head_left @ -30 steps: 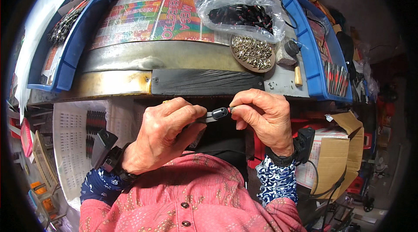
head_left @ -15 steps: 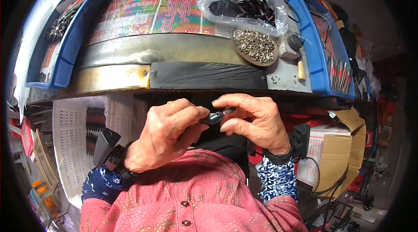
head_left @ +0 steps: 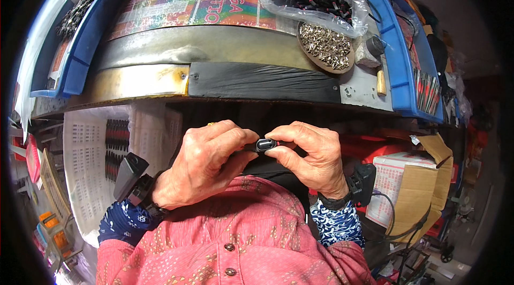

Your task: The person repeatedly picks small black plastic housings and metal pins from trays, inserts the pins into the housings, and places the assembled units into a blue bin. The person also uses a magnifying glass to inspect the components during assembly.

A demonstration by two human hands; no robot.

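A small black part with an oval, shiny end (head_left: pixel 265 145) is held in front of my chest, just below the bench edge. My left hand (head_left: pixel 206 164) pinches it from the left, thumb and fingertips closed at its side. From the right my right hand (head_left: pixel 313 156) grips the same part between thumb and forefinger. A sliver of red shows beside the right fingertips. Its full shape is hidden by my fingers, so I cannot tell its exact kind.
On the bench (head_left: pixel 262 81) lie a round dish of small metal pins (head_left: pixel 326 47) and a clear bag of black-and-red parts (head_left: pixel 310 1). Blue trays (head_left: pixel 80 55) (head_left: pixel 399 65) flank it. Below are a white basket (head_left: pixel 88 172) with black-and-red pieces and a cardboard box (head_left: pixel 415 194).
My right thumb and forefinger have closed in on the black part, after standing farther from its end. The part has turned, so its oval end now shows more squarely. The view has shifted slightly.
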